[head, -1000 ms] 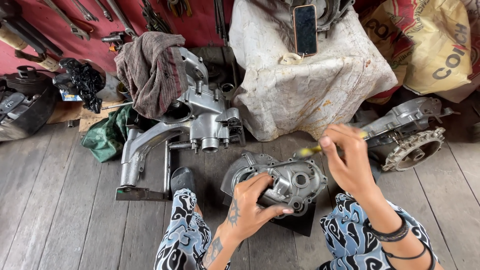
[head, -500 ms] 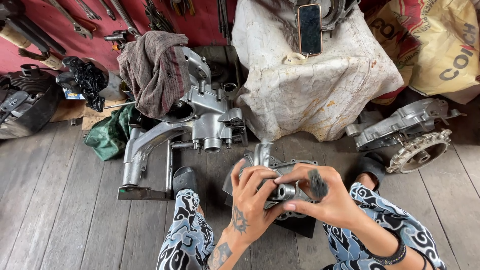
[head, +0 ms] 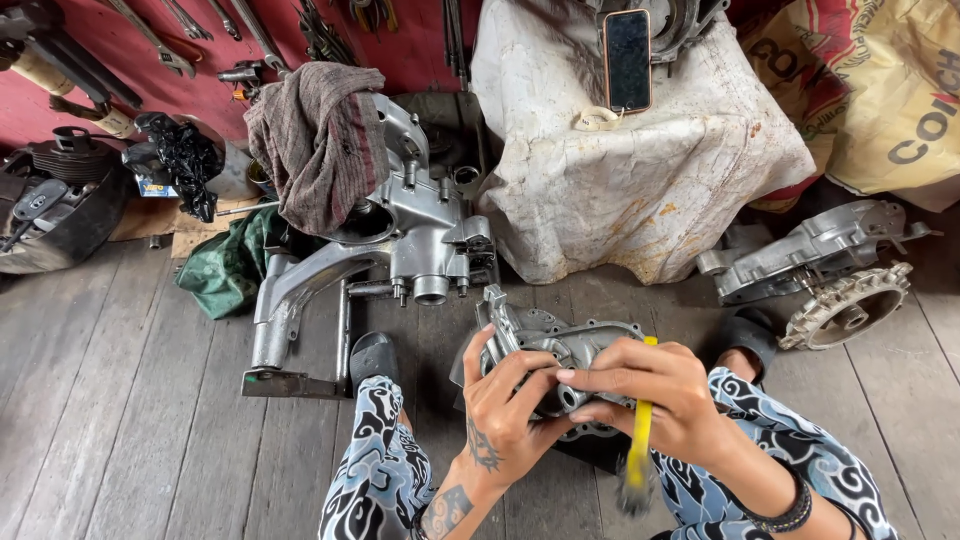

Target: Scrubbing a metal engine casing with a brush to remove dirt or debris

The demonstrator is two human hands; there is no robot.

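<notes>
Between the person's knees, low in the head view: one grey cast-metal engine cover (head: 560, 345), ribbed, held tilted just above the plank floor (head: 130, 420). Left hand (head: 505, 400), tattooed at the wrist, grips the cover's near left edge, its fingers (head: 525, 368) curled shut on the casting. Right hand (head: 650, 395) lies over the cover's right side, fingers closed on the metal and also pinning a yellow-handled tool (head: 640, 440) that hangs down from the palm; its lower end is blurred and its kind cannot be told. Both forearms rise from legs in blue-and-white patterned trousers (head: 380, 470); a dark wristband (head: 790, 515) sits on the right wrist.

Near, to the left: one dark sandal (head: 372, 358) on the floor, touching the trouser leg. Beyond it: one large silver engine casing (head: 410, 230) with a long arm reaching to the left, a striped brownish rag (head: 315, 140) draped over its top, a green cloth (head: 225, 265) just beside its base.

Behind the cover: a block draped in cracked white sheeting (head: 640, 190), a dark phone (head: 628, 58) standing upright on top.

Right: a second grey casing (head: 810, 250) beside a toothed ring part (head: 845, 305).

Far left: a dark finned cylinder (head: 60, 195), a black plastic bag (head: 180, 160). Spanners (head: 150, 40) hang on the red wall.
</notes>
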